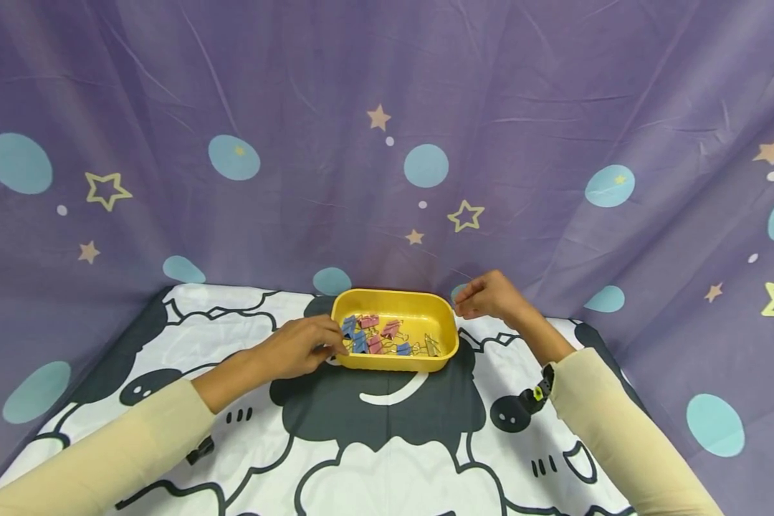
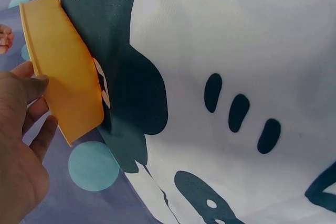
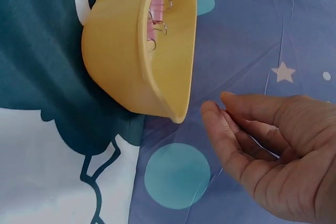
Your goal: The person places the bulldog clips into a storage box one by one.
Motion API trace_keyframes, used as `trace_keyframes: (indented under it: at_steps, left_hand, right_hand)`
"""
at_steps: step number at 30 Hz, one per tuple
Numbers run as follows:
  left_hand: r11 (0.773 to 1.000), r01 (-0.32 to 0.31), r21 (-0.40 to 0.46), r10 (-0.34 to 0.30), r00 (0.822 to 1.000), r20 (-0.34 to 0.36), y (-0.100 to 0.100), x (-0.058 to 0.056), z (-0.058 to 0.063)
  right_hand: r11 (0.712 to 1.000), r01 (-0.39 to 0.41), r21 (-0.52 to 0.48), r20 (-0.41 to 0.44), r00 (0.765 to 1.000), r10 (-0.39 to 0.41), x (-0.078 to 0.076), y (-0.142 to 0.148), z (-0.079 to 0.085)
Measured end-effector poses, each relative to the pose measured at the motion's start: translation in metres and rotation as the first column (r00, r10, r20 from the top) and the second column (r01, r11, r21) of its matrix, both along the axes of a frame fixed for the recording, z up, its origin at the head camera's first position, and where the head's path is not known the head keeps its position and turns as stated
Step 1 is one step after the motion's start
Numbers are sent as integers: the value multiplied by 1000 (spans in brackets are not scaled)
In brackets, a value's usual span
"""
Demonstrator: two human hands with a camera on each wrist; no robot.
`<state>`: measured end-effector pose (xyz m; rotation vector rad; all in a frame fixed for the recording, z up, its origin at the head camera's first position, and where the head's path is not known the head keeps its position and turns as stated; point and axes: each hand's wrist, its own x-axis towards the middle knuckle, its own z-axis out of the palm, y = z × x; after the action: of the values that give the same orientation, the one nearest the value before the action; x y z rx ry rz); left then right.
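Observation:
A yellow oblong tray stands on the sheep-print cloth near its far edge. Inside it lie several binder clips, among them a pink clip, a blue clip and a gold-looking one. At the tray's left end, my left hand pinches the rim, thumb against the outer wall in the left wrist view. My right hand hovers just off the tray's right end. In the right wrist view its fingers are loosely bent, thumb and index tips close together, with nothing seen between them.
A purple curtain with stars and blue spots hangs behind the tray. The black-and-white cloth spreads in front of it. A black band sits at my right wrist.

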<state>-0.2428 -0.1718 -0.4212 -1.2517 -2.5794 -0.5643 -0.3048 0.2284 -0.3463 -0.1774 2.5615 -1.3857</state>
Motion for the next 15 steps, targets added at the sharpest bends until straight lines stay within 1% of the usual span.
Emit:
trace_keyframes:
  at_steps: [6, 15]
  left_hand:
    - [1000, -1, 2, 1, 1000, 0, 0, 1, 1]
    - [1000, -7, 7, 7, 1000, 0, -1, 0, -2]
  right_hand:
    - [1000, -6, -17, 23, 1000, 7, 3, 10, -1]
    - [999, 2, -35, 54, 999, 0, 10, 27, -3]
